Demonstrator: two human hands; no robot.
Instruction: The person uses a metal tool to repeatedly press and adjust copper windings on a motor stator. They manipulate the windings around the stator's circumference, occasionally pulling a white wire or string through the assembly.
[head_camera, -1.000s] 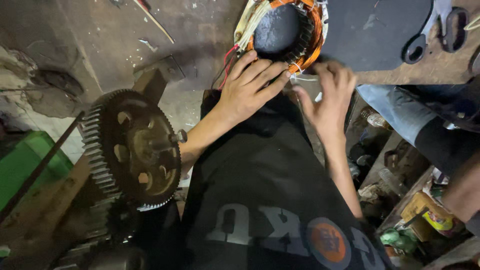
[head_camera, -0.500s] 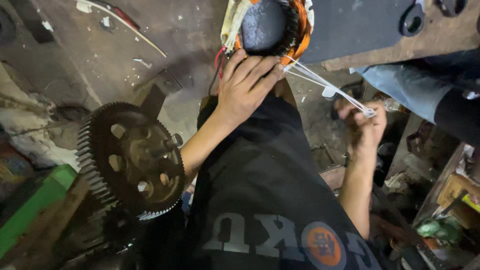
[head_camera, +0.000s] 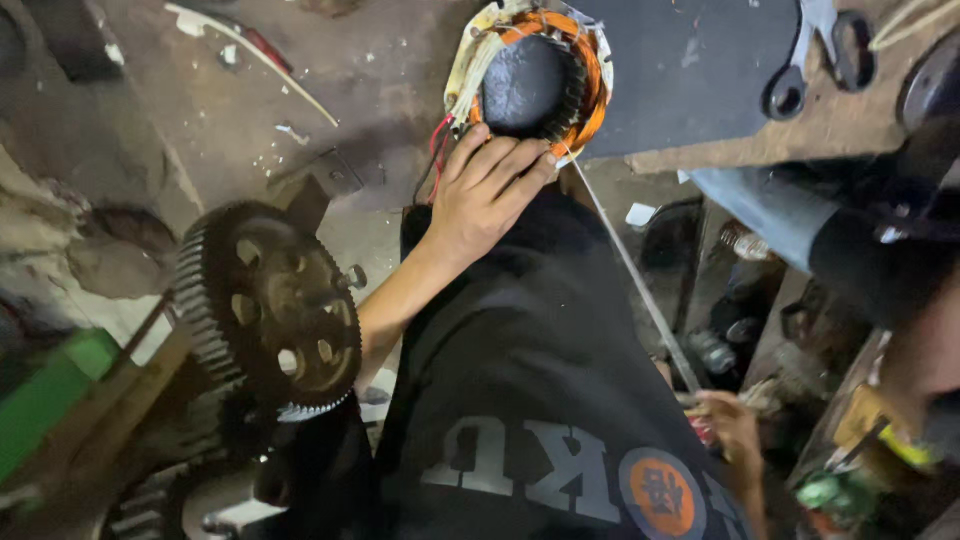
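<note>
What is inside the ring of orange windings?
A dark, rounded core fills the orange windings. The left hand covers the ring's lower edge, so what lies beneath the fingers is hidden.

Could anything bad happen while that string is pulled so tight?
Maybe. The left hand presses on the motor stator at the workbench edge while the right hand pulls the white cord taut. The stator could slide off the edge. The cord could snap or dig into fingers. The red wires under the left hand might get pinched.
</note>
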